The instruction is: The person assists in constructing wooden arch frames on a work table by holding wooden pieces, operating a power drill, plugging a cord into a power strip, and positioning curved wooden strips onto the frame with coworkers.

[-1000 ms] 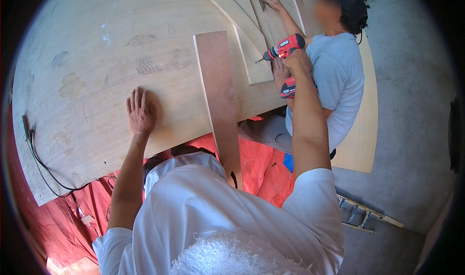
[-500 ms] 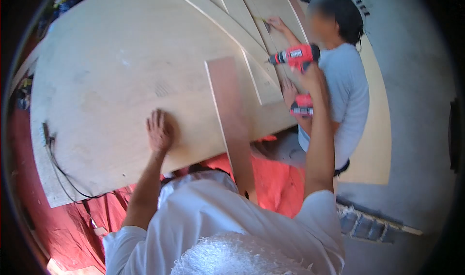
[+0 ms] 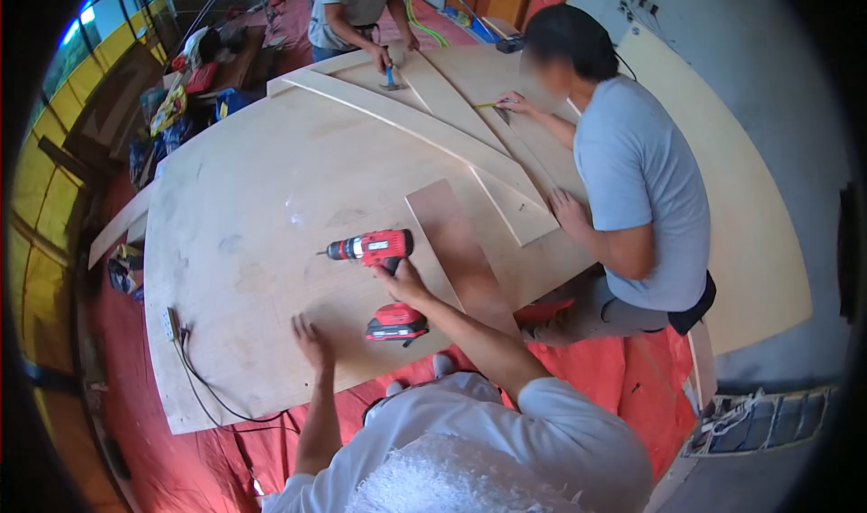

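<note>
My right hand [image 3: 404,283] is wrapped round the grip of a red and black cordless drill [image 3: 384,244], held over the wooden sheet with its bit pointing left. The drill's battery base hangs below my hand. My left hand [image 3: 312,343] is open, its fingers stretched out on the large plywood sheet [image 3: 244,269] near its front edge. To the right of the drill lies a reddish-brown board [image 3: 456,233], which sticks out towards the sheet's near edge.
A co-worker in grey [image 3: 641,170] leans over the right edge, with a tape measure [image 3: 486,106] by one hand. Across the sheet another person [image 3: 357,7] holds a blue hammer [image 3: 390,78]. Pale wood strips [image 3: 415,129] lie between them. A cable [image 3: 194,382] lies at front left.
My right hand has brought the drill left and down, from beside the co-worker to over the sheet. The view has tilted up, showing the person with the hammer. My left hand stays open.
</note>
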Tool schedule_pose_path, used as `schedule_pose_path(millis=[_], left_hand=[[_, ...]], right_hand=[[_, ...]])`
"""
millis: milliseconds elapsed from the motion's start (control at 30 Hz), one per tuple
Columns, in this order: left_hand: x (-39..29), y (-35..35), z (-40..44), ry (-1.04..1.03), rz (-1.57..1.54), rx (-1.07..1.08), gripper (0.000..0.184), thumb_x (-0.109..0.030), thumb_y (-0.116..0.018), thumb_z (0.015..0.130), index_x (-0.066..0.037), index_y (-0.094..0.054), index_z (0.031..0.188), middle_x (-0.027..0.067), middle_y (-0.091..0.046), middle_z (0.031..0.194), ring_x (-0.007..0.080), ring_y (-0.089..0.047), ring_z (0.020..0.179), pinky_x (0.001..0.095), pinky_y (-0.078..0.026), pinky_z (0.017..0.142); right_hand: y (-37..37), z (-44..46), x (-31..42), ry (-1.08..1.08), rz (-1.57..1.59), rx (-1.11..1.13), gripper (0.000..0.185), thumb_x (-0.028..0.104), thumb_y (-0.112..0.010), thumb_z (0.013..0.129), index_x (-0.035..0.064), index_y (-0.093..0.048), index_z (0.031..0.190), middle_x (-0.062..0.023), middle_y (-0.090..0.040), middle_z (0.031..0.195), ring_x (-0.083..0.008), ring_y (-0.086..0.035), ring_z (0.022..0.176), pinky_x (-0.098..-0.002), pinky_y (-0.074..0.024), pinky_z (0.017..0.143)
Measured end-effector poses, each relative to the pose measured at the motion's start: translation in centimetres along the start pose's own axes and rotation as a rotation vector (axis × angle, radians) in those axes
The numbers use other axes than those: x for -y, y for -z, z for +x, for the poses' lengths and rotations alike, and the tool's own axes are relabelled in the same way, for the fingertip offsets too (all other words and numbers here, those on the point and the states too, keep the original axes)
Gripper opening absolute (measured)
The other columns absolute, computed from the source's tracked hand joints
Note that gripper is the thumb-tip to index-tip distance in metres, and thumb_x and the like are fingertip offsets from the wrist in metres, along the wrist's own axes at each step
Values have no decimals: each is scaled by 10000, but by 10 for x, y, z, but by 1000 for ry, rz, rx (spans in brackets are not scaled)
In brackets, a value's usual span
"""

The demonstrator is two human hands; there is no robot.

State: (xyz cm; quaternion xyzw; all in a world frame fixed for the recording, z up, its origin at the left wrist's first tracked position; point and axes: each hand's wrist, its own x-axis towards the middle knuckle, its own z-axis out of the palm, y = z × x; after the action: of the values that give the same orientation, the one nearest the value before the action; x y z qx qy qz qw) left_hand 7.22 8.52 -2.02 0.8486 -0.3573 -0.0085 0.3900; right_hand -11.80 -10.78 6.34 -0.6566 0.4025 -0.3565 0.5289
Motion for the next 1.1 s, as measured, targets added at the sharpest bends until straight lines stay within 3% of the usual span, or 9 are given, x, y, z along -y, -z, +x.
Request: schedule_pose_path(millis=[100, 267, 367, 400, 533, 667, 767, 967, 1100], left_hand=[[35, 51, -3, 80, 439, 142, 453, -264, -460, 947, -26, -449, 1332, 234, -401, 1395, 386, -327, 1323, 473, -271, 1089], [59, 53, -17, -37, 496, 31, 461, -269, -435, 944, -36, -445, 1342, 173, -394, 1433, 349, -318, 1350, 475, -244, 1105], [33, 56, -21, -50, 555, 17, 467, -259, -433, 941, -53, -435, 1360, 172, -387, 1439, 336, -313, 1359, 464, -242, 1110], [30, 56, -21, -39, 562, 21, 467, -260, -433, 941, -54, -435, 1361, 171, -388, 1439, 335, -315, 1358, 461, -243, 1110], [37, 54, -19, -65, 578, 16, 462, -262, -426, 944, -57, -447, 1358, 167, -394, 1437, 329, -322, 1356, 454, -244, 1110], [49, 48, -18, -79, 579, -3, 449, -272, -415, 954, -57, -471, 1345, 168, -402, 1433, 326, -329, 1353, 449, -246, 1109], [52, 50, -18, -89, 570, -10, 447, -279, -412, 959, -58, -478, 1342, 170, -405, 1431, 325, -336, 1349, 449, -248, 1108], [44, 53, -17, -51, 548, 17, 462, -278, -418, 953, -45, -455, 1351, 174, -404, 1427, 335, -334, 1345, 455, -242, 1110], [42, 54, -17, -58, 562, 6, 472, -263, -428, 939, -43, -443, 1356, 179, -394, 1431, 338, -320, 1351, 456, -233, 1115]], right_hand=[[-42, -5, -28, -165, -3, -37, 279, 335, -669, 856, 89, -556, 921, 3, -540, 639, -108, -498, 425, -298, -402, 389], [-64, -8, -34, -383, 141, 6, 208, 283, -664, 853, 97, -585, 903, -11, -571, 679, -127, -530, 466, -317, -432, 430], [-56, -6, -24, -481, -41, 33, 209, 273, -694, 816, 92, -610, 878, -28, -600, 720, -137, -578, 565, -330, -462, 500], [-52, -8, -23, -410, 146, 58, 227, 267, -715, 779, 76, -624, 862, -55, -628, 760, -167, -609, 671, -356, -485, 594], [-35, -18, -21, -406, -179, 228, 281, 243, -698, 787, 13, -615, 926, -98, -620, 741, -207, -608, 692, -387, -482, 651], [19, -35, 15, -232, -158, 453, 277, 186, -654, 834, -34, -594, 992, -158, -655, 856, -181, -651, 767, -321, -508, 690], [64, -57, 23, 4, 194, 88, 243, 152, -634, 862, -41, -587, 1001, -155, -659, 892, -168, -662, 806, -310, -520, 711], [152, -88, -9, 362, -604, -331, 348, 138, -634, 835, -15, -538, 1132, -198, -601, 1074, -379, -561, 1015, -444, -437, 902], [184, -112, -40, 244, -846, -408, 498, 223, -625, 849, -36, -462, 1242, -236, -503, 1220, -412, -449, 1170, -486, -347, 1000]])
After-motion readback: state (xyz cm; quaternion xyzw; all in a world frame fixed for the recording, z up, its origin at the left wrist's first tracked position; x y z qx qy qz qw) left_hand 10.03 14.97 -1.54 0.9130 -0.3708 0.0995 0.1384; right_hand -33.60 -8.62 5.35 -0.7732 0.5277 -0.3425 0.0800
